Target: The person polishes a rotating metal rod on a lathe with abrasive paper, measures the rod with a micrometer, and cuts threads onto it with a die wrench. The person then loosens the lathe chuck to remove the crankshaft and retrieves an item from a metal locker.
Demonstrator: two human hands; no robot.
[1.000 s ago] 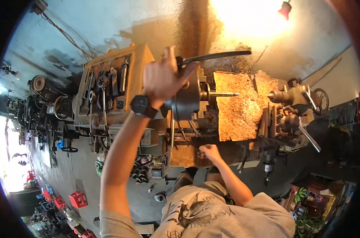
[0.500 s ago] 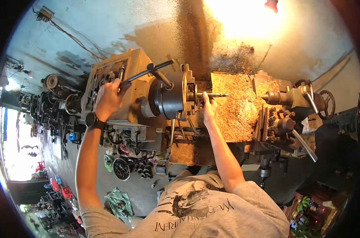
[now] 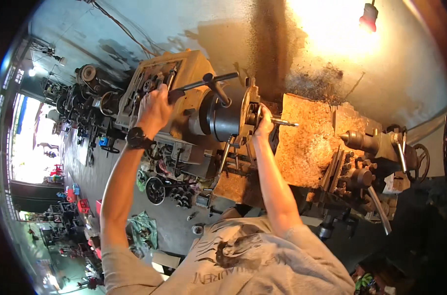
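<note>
My left hand (image 3: 154, 109) is closed around the near end of a dark T-handled chuck key (image 3: 191, 86). The key's stem stands in the side of the lathe chuck (image 3: 227, 118), a dark cylinder with stepped jaws on its right face. A slim metal shaft (image 3: 286, 123) sticks out of the jaws to the right, roughly level. My right hand (image 3: 263, 125) grips this shaft close against the jaws; some of its fingers are hidden behind the jaws and the shaft.
A chip-covered sheet (image 3: 302, 142) lies under the shaft. To the right stand the tailstock (image 3: 361, 140) with its pointed centre and the tool post (image 3: 358, 179) with a long lever. The tan headstock (image 3: 196, 66) is on the left. A red-based lamp (image 3: 368, 18) glows by the wall.
The view has shifted, so the lathe appears farther right. My right hand has moved along the shaft, closer to the chuck jaws. My left hand stays on the chuck key.
</note>
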